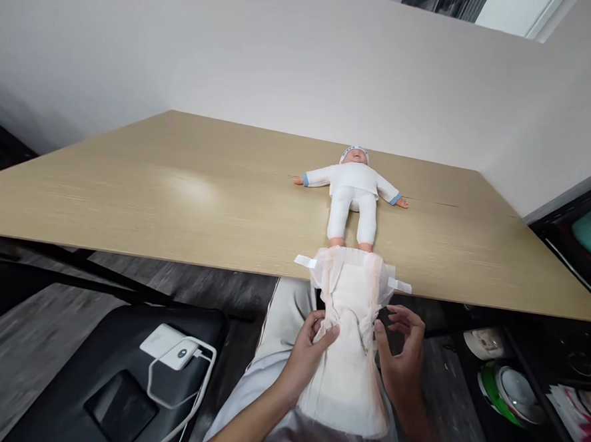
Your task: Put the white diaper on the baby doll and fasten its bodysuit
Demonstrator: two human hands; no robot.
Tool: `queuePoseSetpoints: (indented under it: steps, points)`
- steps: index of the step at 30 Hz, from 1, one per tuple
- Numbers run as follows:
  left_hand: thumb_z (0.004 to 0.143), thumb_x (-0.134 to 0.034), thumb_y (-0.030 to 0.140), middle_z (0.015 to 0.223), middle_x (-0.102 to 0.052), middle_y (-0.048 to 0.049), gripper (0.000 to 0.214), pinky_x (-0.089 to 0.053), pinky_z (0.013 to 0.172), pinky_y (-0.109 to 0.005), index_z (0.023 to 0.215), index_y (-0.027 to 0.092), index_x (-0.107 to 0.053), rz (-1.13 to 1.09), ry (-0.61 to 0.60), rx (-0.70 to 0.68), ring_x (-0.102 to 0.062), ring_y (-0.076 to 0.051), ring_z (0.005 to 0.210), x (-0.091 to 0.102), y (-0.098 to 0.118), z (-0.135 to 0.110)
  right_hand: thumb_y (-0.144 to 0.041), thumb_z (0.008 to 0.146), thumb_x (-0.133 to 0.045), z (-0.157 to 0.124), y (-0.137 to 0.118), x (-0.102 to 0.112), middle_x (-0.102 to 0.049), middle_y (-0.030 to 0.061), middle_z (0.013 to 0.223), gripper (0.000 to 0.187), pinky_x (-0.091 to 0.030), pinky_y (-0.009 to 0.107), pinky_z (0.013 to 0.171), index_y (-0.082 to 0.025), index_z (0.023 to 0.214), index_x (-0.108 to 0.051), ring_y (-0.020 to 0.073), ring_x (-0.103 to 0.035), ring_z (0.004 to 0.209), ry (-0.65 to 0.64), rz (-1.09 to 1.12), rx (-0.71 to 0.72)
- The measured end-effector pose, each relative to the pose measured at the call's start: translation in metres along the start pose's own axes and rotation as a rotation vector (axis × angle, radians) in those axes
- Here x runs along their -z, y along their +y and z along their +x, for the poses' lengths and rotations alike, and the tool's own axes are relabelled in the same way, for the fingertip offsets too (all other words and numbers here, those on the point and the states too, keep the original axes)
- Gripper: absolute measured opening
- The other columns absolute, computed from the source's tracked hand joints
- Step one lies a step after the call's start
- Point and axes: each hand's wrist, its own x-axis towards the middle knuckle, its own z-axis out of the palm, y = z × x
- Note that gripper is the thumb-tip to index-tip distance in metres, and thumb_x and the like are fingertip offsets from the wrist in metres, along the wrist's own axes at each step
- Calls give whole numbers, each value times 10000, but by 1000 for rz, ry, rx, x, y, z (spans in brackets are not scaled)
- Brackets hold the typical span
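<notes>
An unfolded white diaper with pinkish side edges stretches from the table's front edge down over my lap. Its two tape tabs stick out sideways at the far end, over the tabletop. My left hand pinches the left edge at the narrow middle, thumb on top. At the opposite edge my right hand is held with thumb and fingers apart; the thumb tip is close to the diaper, and I cannot tell whether it touches. Just beyond lies a baby doll on its back, in white clothes and a cap, arms spread, feet towards me.
The wooden table reaches back to a pale wall. On a black chair at left lie a white power bank with a cable and a dark phone. Dark shelves at right hold a green-and-white container.
</notes>
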Motion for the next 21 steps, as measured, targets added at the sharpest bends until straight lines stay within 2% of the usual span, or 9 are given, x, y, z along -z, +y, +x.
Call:
queuePoseSetpoints:
  steps: [3, 6, 9, 12, 14, 16, 19, 21]
  points:
    - [707, -950, 590, 1153, -780, -81, 601, -562, 970, -362, 1089, 227, -660, -30, -39, 32, -723, -271, 1086, 2, -6, 2, -384, 1041, -643, 19, -19, -7, -670, 124, 1362, 410, -554, 501, 1060, -249, 1422, -574, 285, -632, 1254, -107, -125, 239]
    - [715, -934, 618, 1135, -769, -72, 612, -553, 968, -366, 1087, 229, -644, -24, -65, 9, -715, -266, 1060, 4, -13, 6, -336, 1066, -590, 45, -31, -28, -593, 143, 1537, 579, -477, 546, 1211, -236, 1612, -425, 303, -522, 1466, -243, -216, 398]
    - [749, -892, 660, 1146, -753, -86, 622, -533, 1014, -384, 1114, 228, -632, 58, -78, -30, -697, -278, 1111, 9, -21, 8, -338, 1085, -538, 67, -29, -53, -462, 149, 1685, 662, -388, 550, 1305, -192, 1694, -322, 304, -382, 1598, -370, -288, 485]
    - [826, -831, 641, 1207, -724, -108, 606, -482, 1105, -419, 1217, 231, -617, 248, -40, -100, -656, -297, 1228, 19, -26, 5, -362, 1085, -522, 74, -17, -72, -402, 177, 1730, 677, -355, 554, 1326, -112, 1690, -349, 333, -342, 1623, -446, -379, 473]
    - [891, -782, 583, 1270, -701, -121, 563, -438, 1158, -453, 1292, 232, -600, 410, 5, -216, -623, -304, 1285, 27, -25, 1, -371, 1081, -520, 72, -9, -79, -400, 196, 1731, 670, -334, 561, 1333, -80, 1671, -391, 344, -343, 1625, -473, -431, 449]
    - [962, -723, 495, 1328, -679, -131, 474, -417, 1172, -476, 1335, 232, -595, 578, 54, -405, -598, -306, 1309, 36, -14, 0, -377, 1079, -523, 68, -4, -81, -381, 200, 1742, 681, -298, 566, 1347, -77, 1675, -388, 336, -331, 1635, -492, -457, 449]
    - [1046, -611, 364, 1313, -687, -127, 274, -433, 1135, -475, 1291, 241, -630, 818, 91, -746, -592, -300, 1282, 45, 21, 15, -378, 1082, -518, 66, -2, -81, -342, 197, 1762, 702, -267, 565, 1358, -83, 1696, -347, 316, -302, 1653, -506, -462, 466]
    - [1064, -560, 308, 1286, -701, -121, 190, -425, 1142, -486, 1212, 241, -659, 962, 91, -928, -594, -303, 1280, 47, 56, 39, -377, 1087, -511, 66, -3, -80, -347, 193, 1761, 689, -271, 566, 1356, -96, 1696, -353, 310, -302, 1654, -512, -455, 472]
